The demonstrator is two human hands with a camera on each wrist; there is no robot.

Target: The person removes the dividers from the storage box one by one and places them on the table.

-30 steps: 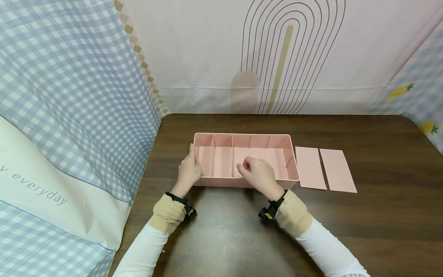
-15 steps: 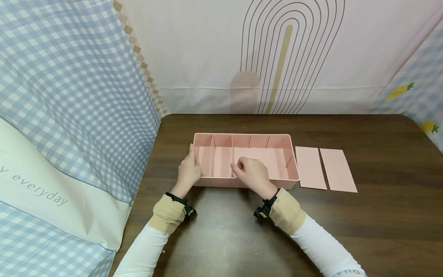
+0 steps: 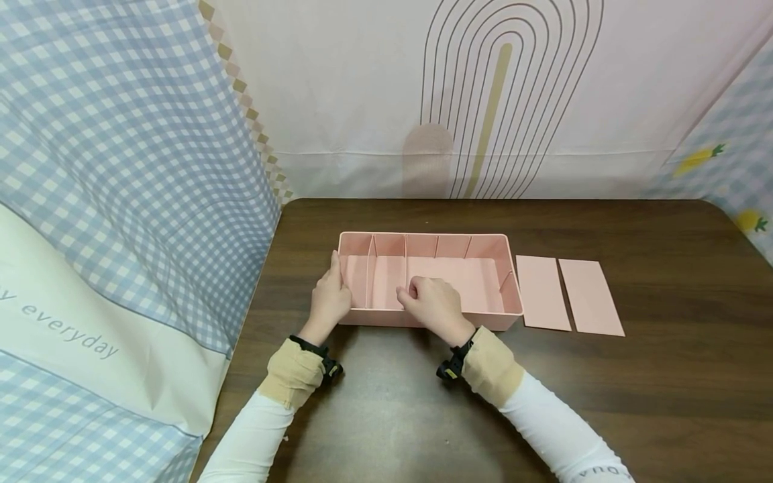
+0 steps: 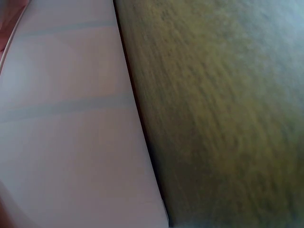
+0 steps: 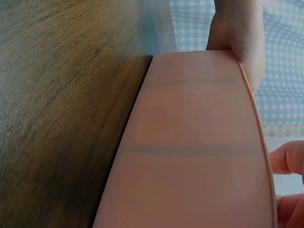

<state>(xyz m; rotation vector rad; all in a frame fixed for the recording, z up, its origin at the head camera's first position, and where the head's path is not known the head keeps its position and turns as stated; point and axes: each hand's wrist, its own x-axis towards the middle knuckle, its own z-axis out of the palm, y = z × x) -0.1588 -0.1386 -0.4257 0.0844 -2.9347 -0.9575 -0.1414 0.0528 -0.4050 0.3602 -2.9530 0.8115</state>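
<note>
A long pink storage box [image 3: 477, 320] stands on the table. Inside, two upright dividers span it near the left end: the left divider [image 3: 369, 272] and the right divider [image 3: 405, 272]. My left hand [image 3: 329, 295] holds the box's left end, the index finger straight along the end wall. My right hand [image 3: 431, 302] is over the front rim, fingers bent and thumb pointing left, beside the right divider. In the right wrist view, thumb and finger [image 5: 289, 157] show a gap between them at the rim. The box's front wall hides the fingertips.
Two flat pink panels lie on the table to the right of the box, the nearer panel [image 3: 542, 294] and the farther panel [image 3: 590, 297]. Slots line the box's inner walls. A patterned cloth [image 3: 362, 100] hangs behind the table [image 3: 664, 268], and a checked cloth [image 3: 169, 188] hangs at left.
My right hand has slid left along the front rim from the box's open section to the right divider. The left hand, box and loose panels keep their places.
</note>
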